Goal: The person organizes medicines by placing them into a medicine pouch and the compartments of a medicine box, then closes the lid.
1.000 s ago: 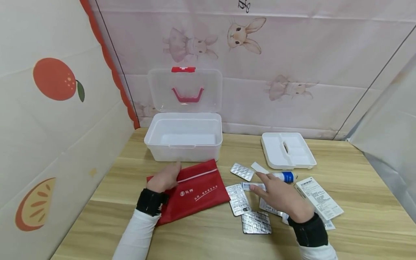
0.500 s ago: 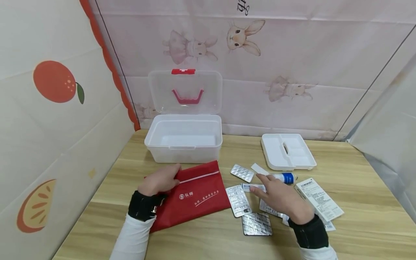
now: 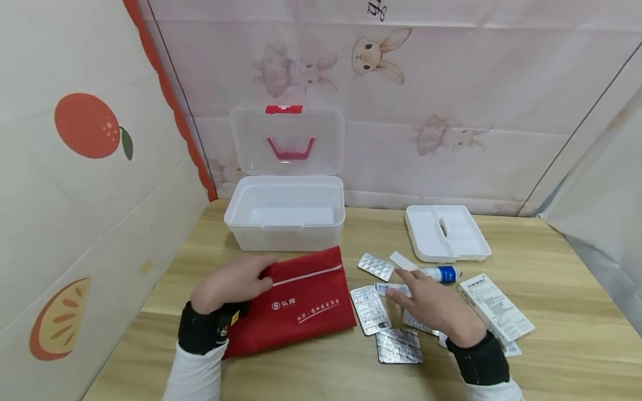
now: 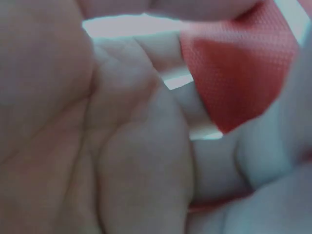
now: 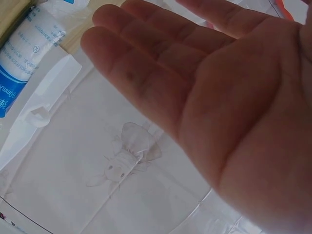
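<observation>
My left hand (image 3: pixel 233 284) pinches the upper left edge of a red fabric pouch (image 3: pixel 306 312) between thumb and fingers. White lettering and a pale line run across the pouch's face. In the left wrist view, a corner of the red pouch (image 4: pixel 239 68) lies between my fingers. My right hand (image 3: pixel 436 303) is held over a group of medicine items with its fingers extended, and its palm and straight fingers show in the right wrist view. Close to it are a small thin white-and-blue box (image 3: pixel 392 289), several silver blister packs (image 3: pixel 370 309) and a blue-and-white wrapped roll (image 3: pixel 443 274).
A clear plastic box (image 3: pixel 283 238) stands behind the pouch, its lid (image 3: pixel 321 139) with red latch and handle raised. A white divided tray (image 3: pixel 471 231) sits at the back right. One flat white printed carton (image 3: pixel 496 309) lies right of my right hand. Fabric walls border the table.
My left hand has shifted left and slightly nearer to me along the pouch. The pouch's lower left part has moved left with it. My right hand stays nearly still.
</observation>
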Demonstrator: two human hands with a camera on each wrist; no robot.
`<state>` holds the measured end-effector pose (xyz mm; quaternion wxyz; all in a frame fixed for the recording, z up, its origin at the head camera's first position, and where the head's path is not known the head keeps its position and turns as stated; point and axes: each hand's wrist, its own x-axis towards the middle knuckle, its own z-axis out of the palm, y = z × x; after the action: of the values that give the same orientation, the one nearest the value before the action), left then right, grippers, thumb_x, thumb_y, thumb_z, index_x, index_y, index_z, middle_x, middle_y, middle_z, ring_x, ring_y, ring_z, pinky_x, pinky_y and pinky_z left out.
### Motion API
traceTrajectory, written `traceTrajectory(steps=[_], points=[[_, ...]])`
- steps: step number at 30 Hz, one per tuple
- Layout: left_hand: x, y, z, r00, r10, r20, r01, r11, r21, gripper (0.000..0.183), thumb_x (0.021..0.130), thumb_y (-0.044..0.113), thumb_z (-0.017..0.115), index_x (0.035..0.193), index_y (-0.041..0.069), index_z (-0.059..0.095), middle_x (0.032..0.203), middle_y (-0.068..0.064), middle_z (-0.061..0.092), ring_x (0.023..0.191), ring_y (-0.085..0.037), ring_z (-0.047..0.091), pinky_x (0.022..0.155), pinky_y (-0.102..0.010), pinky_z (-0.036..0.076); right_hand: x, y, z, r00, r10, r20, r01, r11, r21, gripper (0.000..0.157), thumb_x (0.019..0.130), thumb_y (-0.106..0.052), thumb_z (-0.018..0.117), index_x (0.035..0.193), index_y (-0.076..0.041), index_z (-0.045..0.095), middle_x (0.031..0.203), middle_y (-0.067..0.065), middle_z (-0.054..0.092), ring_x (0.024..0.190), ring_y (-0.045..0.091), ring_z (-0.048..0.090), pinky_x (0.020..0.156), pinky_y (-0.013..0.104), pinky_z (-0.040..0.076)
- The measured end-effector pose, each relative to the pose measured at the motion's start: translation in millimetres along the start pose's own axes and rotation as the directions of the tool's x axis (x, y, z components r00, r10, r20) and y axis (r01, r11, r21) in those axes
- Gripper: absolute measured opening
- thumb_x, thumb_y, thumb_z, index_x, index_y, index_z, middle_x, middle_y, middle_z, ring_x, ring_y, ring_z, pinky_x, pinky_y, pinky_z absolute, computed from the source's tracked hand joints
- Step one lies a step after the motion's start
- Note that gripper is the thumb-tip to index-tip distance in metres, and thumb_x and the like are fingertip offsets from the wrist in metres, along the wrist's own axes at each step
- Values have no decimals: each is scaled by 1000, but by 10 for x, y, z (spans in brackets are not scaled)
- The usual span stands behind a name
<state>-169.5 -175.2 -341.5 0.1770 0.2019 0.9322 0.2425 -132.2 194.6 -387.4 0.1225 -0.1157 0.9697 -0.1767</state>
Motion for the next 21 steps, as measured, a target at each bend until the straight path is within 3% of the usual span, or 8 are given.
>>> traceTrajectory(steps=[7, 15, 21], points=[[-155, 70, -93, 994, 113, -4, -113, 993, -44, 12, 90, 8, 66, 95, 16, 59, 91, 5, 67, 75, -11, 62, 69, -30, 53, 35, 26, 32, 998, -17, -67, 21, 998, 67, 78, 99, -50, 54, 158, -10, 22, 152, 31, 32, 126, 47, 51, 89, 57, 51], [-168, 70, -89, 980, 200, -12, -201, 978, -50, 14, 91, 2, 60, 92, 16, 61, 88, 5, 66, 77, -13, 59, 72, -29, 52, 34, 22, 50, 992, -73, -106, 77, 997, 33, 81, 99, -51, 53, 158, -9, 16, 152, 32, 29, 107, 43, 63, 64, 41, 56], [-159, 97, -99, 976, 220, -8, -220, 973, -70, 15, 90, -2, 58, 90, 13, 60, 85, 2, 65, 73, -14, 58, 68, -28, 53, 53, 10, 44, 994, -63, -86, 65, 998, 18, 81, 99, -49, 54, 159, -11, 15, 153, 31, 29, 106, 41, 63, 60, 38, 55]])
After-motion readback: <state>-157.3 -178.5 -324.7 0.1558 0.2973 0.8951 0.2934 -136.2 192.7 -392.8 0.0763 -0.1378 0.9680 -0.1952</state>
